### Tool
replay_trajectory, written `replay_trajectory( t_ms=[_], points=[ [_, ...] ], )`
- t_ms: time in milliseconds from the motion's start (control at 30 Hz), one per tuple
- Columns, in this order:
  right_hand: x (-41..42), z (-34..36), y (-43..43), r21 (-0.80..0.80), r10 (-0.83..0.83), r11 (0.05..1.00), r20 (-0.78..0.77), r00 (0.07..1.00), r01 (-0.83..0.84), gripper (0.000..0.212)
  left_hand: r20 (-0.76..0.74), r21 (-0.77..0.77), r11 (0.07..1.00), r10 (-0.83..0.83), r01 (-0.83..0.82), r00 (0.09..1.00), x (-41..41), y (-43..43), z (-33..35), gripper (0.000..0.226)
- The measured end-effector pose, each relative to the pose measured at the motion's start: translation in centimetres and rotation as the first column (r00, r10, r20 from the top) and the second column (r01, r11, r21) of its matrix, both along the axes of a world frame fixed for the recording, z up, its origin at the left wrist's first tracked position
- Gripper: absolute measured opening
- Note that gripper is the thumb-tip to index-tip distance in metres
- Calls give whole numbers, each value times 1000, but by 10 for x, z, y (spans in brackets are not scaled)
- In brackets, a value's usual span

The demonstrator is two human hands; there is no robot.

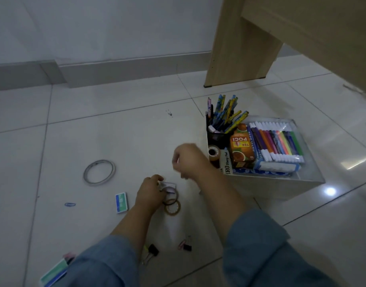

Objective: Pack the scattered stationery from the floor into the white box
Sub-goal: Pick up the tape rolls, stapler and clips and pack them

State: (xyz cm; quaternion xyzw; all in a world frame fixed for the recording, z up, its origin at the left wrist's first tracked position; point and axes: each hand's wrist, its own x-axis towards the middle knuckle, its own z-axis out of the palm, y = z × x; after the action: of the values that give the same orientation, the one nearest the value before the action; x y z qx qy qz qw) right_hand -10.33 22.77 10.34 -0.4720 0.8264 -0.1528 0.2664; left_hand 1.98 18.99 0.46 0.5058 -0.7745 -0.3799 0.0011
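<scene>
Grips with the left hand (150, 191) a small pale item (169, 185) (perhaps a clip packet) low over the floor tiles (116, 137), just above two tape rolls (173, 207) lying overlapped. Holds the right hand (188, 160) raised beside the near-left corner of the white box (281, 184), fingers curled; cannot tell through the motion blur whether anything sits in them. Shows the box crowded to its edges: pen cup (216, 137) at the back left, marker set (277, 141) along the right, tea carton (242, 149) between. Open tile to the left and beyond the hands, with only a large tape ring (99, 172), a staple box (121, 203) and a blue paper clip (70, 204) lying there, well apart. Nearer the sleeves (103, 264), binder clips (153, 250). Behind the box, a wooden desk leg (240, 48), standing clear of it.
</scene>
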Motion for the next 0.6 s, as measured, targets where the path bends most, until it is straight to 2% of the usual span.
replay_trajectory(
  t_ms=[100, 167, 333, 400, 467, 533, 600],
  points=[
    [20, -35, 5, 324, 63, 945, -40, 997, -47, 29, -31, 18, 995, 101, -100, 994, 9, -1, -2, 35],
    [28, -53, 14, 409, 112, 908, -38, 993, -87, 41, -46, 35, 988, 152, -151, 987, 16, -6, -2, 32],
    [46, -84, 31, 315, 81, 945, 30, 996, -86, 66, -21, 20, 979, 204, -204, 979, 33, -20, -4, 27],
    [47, -88, 32, 284, 67, 956, 37, 997, -74, 56, -36, 47, 971, 238, -236, 971, 36, -24, -6, 27],
    [41, -83, 31, 180, -38, 983, 32, 999, 32, 42, -86, 121, 945, 315, -304, 945, 37, -29, -6, 28],
    [32, -68, 26, 32, -151, 988, 87, 985, 148, 40, -179, 270, 882, 440, -386, 880, 37, -35, -2, 29],
    [20, -41, 17, -90, -174, 976, 210, 962, 196, 36, -284, 402, 805, 564, -437, 776, 33, -42, 6, 30]
  ],
)
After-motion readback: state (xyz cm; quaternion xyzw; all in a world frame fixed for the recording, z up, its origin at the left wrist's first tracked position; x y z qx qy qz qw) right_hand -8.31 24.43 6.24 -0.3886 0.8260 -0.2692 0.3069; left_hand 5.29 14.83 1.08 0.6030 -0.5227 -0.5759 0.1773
